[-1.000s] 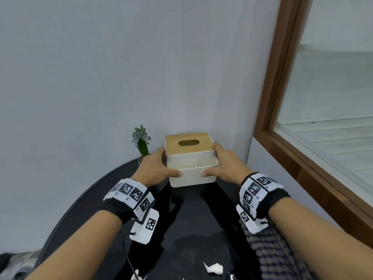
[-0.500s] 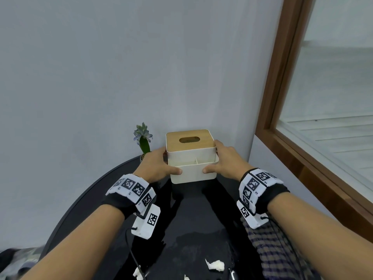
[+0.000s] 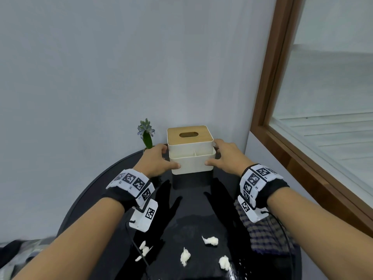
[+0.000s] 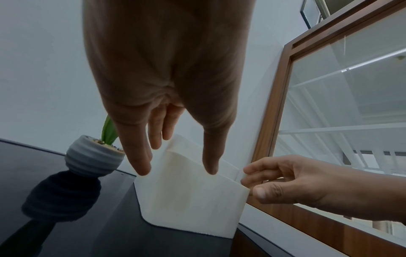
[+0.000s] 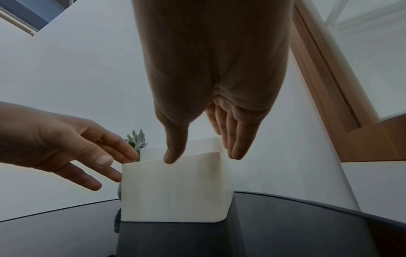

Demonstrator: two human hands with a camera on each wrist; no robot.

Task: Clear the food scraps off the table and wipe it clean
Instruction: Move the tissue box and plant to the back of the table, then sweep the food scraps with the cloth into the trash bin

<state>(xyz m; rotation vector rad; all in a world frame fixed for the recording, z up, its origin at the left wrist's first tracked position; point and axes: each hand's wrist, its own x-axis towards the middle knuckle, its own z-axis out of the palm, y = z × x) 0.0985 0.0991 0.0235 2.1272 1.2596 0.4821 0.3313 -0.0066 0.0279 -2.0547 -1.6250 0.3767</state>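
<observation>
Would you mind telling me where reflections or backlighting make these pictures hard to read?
Head view: the glossy black table mirrors both arms and the tissue box. Left wrist view: the plant pot reflects as a dark shape. Right wrist view: the right hand is backlit and dim.

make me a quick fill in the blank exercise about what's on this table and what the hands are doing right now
1. Both hands, the left hand and the right hand, rest against the sides of the white ____ box.
2. The lid of the box is made of ____.
3. The small potted plant stands to the ____ of the box.
4. Several white scraps lie on the ____ round table.

Missing words: tissue; wood; left; black
</observation>
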